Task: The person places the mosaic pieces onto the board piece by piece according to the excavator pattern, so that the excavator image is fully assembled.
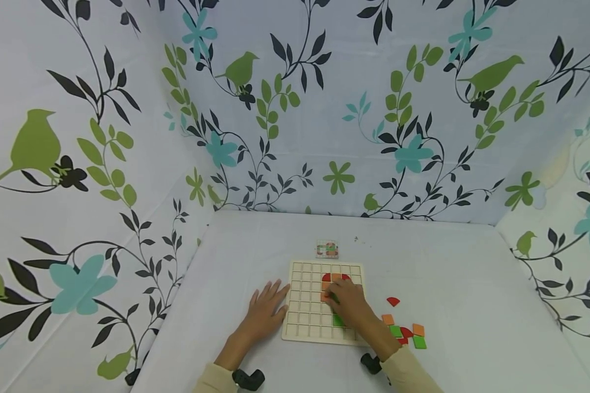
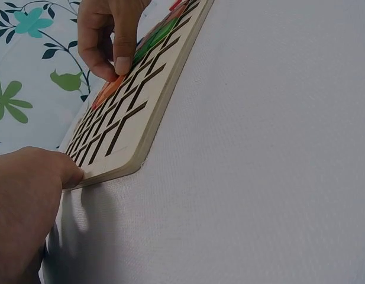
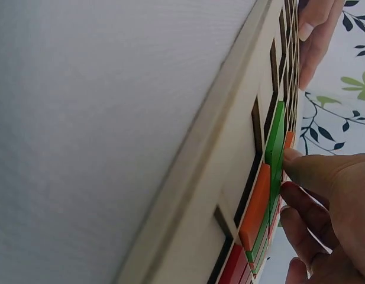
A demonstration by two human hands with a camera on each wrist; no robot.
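A pale wooden grid board [image 1: 306, 316] lies on the white table, with red, orange and green tiles set in its right part. My right hand [image 1: 346, 300] is over these tiles, thumb and fingers bent. In the left wrist view its fingertips pinch at an orange tile [image 2: 109, 90] in the grid. The right wrist view has the thumb against that tile, beside a green tile [image 3: 277, 139] and another orange tile [image 3: 255, 207]. With fingers spread, my left hand [image 1: 263, 314] rests on the table, touching the board's left edge.
Loose tiles lie right of the board: a red quarter-round tile [image 1: 393, 301], an orange square [image 1: 418, 329], a green square [image 1: 420, 342] and several others. A small patterned card [image 1: 327, 249] lies behind the board. Leaf-and-bird patterned cloth [image 1: 295, 109] surrounds the table.
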